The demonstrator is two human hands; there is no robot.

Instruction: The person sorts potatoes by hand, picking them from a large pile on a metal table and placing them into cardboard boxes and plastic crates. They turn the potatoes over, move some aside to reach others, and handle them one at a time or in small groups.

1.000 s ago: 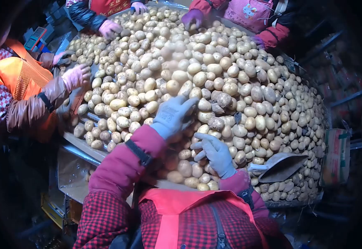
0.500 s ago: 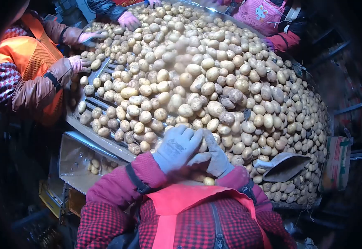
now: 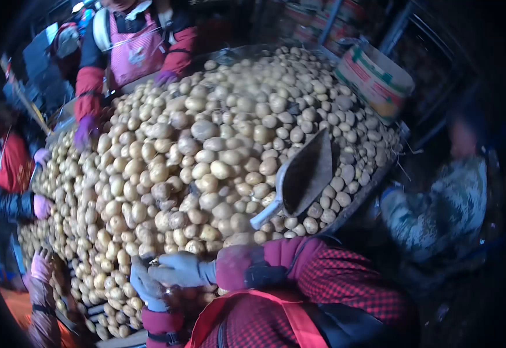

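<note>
Both my hands wear grey-blue gloves and meet close together at the near edge of a large heap of potatoes. My left hand has its fingers bent up and pressed together. Reaching in from the right, my right hand is closed, its fingertips against the left hand. Anything between them is hidden, and the picture is slightly blurred there. Right of my hands, a metal scoop with a pale handle lies tilted on the potatoes.
Across the heap, a person in a pink apron reaches into the potatoes. More gloved co-workers' hands line the left side. A cardboard box stands at the far right edge. A person in a camouflage sleeve is at right.
My view has swung to the right, so the scoop and box appear nearer the middle. My hands remain together, with the fingers drawn in more and lifted off the potatoes they covered.
</note>
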